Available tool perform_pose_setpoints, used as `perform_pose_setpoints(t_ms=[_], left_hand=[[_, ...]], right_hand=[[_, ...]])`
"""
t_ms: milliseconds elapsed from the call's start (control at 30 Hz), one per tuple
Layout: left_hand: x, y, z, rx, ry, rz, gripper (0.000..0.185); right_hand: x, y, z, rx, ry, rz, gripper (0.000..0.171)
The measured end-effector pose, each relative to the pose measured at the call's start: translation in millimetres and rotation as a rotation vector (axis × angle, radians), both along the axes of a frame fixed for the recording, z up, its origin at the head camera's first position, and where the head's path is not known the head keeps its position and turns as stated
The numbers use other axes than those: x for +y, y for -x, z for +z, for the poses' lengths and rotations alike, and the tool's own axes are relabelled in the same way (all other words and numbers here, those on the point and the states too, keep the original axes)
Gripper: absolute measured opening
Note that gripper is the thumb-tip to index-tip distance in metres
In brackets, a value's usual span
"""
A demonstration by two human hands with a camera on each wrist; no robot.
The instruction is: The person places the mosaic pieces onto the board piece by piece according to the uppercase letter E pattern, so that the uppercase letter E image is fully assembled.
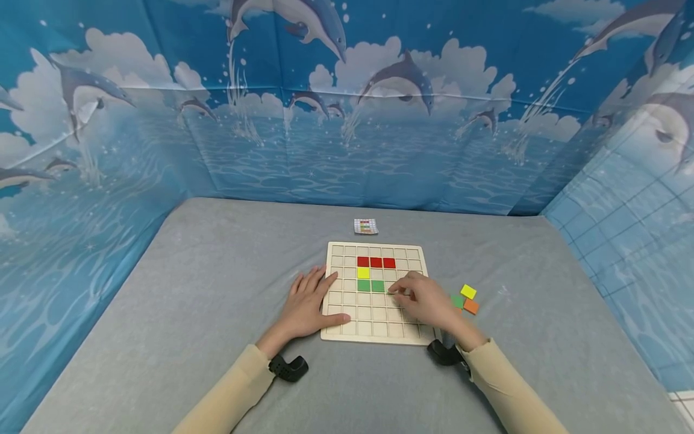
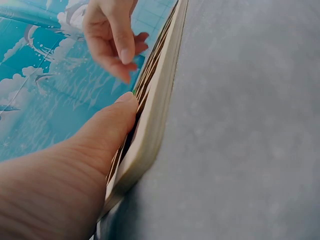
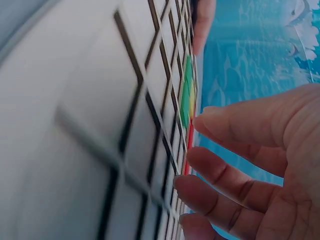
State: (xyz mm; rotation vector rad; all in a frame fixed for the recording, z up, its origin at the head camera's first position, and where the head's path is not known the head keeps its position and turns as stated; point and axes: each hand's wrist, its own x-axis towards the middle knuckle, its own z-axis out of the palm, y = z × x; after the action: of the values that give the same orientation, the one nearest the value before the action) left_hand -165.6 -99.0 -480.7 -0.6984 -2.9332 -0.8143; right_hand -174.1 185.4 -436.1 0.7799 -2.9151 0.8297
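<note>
A pale wooden grid board (image 1: 349, 328) lies on the grey table. On it sit red tiles (image 1: 376, 263) in a row, a yellow tile (image 1: 363, 273) below them, and green tiles (image 1: 371, 286) under that. My left hand (image 1: 308, 304) rests at the board's left edge, fingers spread, thumb on the lower left squares. Over the right half of the board, beside the green row, hovers my right hand (image 1: 425, 298). Its thumb (image 3: 235, 122) and bent fingers stand apart in the right wrist view, with no tile visible between them. The hand hides part of the green row's right end in the head view.
Loose yellow (image 1: 468, 292), green and orange tiles (image 1: 471, 306) lie right of the board, partly behind the right hand. A small card (image 1: 365, 226) with a coloured grid pattern lies beyond the board. A dolphin-printed curtain (image 1: 347, 150) surrounds the table's back and sides.
</note>
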Motion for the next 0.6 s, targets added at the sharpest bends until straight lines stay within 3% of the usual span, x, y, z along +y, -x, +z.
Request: perform_pose_setpoints(t_ms=[300, 600], left_hand=[[-1.3, -1.1, 2.1, 0.006, -0.001, -0.001, 0.093], [0.4, -0.6, 1.8, 0.0, 0.006, -0.001, 0.093]], right_hand=[[49.7, -3.8, 8.9, -0.06, -0.042, -0.128, 0.013], [86.6, -6.3, 8.7, -0.165, -0.174, -0.226, 0.032]])
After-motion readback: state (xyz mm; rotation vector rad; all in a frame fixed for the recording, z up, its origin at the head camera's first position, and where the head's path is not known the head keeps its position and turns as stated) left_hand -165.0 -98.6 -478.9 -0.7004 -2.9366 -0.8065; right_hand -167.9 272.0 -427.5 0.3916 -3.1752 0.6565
